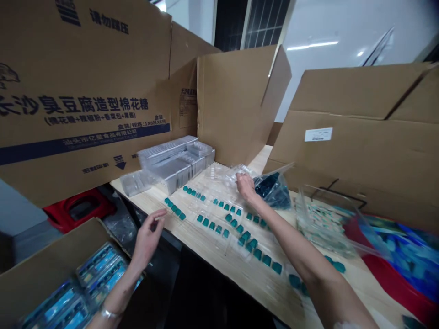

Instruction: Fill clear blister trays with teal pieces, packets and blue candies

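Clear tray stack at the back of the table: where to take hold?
Probably best to take the stack of clear plastic trays by its long front edge, coming from the near side. The cardboard box stands close behind it, crowding the back, and the straight rim offers a firm edge.

A: What's that pale worktop underneath everything?

B: Smooth light wood or a wood-look laminate, I can't tell which, with a low sheen.

A: And the clear ribbed plastic trays at eleven o'clock?

B: Hard, glossy, see-through plastic. The thin clear plastic film at twelve o'clock looks shinier and creased.

A: The small teal blocks in the middle?

B: Smooth and glossy, probably plastic.

A: The brown corrugated cardboard boxes?

B: Matt, slightly rough paperboard. The silver bracelet at seven o'clock shines like polished metal.
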A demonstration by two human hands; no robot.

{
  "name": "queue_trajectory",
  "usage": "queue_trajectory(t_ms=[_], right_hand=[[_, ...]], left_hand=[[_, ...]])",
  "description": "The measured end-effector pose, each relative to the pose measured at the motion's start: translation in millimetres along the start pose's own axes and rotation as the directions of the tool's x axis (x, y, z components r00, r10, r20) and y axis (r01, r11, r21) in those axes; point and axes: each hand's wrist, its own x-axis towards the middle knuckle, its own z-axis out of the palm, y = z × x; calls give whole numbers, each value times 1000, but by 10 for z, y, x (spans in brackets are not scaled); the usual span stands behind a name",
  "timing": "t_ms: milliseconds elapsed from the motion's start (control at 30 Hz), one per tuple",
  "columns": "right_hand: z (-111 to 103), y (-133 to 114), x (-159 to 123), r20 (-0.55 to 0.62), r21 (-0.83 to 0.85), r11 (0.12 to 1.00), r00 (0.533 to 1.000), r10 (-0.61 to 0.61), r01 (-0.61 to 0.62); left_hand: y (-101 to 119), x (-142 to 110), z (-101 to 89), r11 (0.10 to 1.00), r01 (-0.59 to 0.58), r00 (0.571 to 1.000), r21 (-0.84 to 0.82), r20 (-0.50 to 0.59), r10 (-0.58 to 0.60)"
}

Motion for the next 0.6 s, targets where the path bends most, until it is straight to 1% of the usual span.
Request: queue_trajectory(t_ms=[67, 133, 200, 267, 333, 367, 400, 433, 500, 567, 600], right_hand=[[-178, -124, -77, 0, -46, 999, 1000, -21, 21], [-391, -328, -212, 17, -99, 992, 997, -75, 76], [-627, -591, -420, 62, -154, 966, 978, -201, 208], [-875, -870, -685, 127, -200, 906, 926, -355, 374], [-1111, -1118, -967, 177, -225, 843, 871, -458, 489], [-1216, -1219, -1102, 188, -239, 821, 854, -484, 518], [-1309, -1302, -1229, 195, -256, 806, 845, -498, 534], [-1389, -1365, -1347, 199, -274, 796, 842, -502, 540], [-1513, -1440, -1560, 199, -302, 788, 844, -498, 537], [-1607, -1470, -1753, 205, -305, 793, 850, -485, 526], [-1651, -1478, -1846, 207, -295, 804, 856, -473, 516]], left_hand=[[125, -148, 161, 977, 118, 988, -180, 116, -98], [270, -216, 300, 895, 228, 963, -383, 227, -149], [442, -220, 417, 768, 318, 935, -555, 320, -155], [631, -200, 525, 642, 405, 898, -651, 415, -145], [818, -204, 638, 564, 494, 843, -662, 524, -123], [906, -227, 698, 555, 520, 817, -649, 567, -103], [989, -266, 758, 565, 526, 803, -636, 591, -82], [1066, -321, 818, 583, 516, 797, -627, 602, -58], [1203, -463, 924, 608, 480, 799, -632, 601, -7], [1317, -614, 1003, 587, 480, 791, -653, 611, 34], [1366, -681, 1031, 565, 496, 780, -659, 625, 45]])
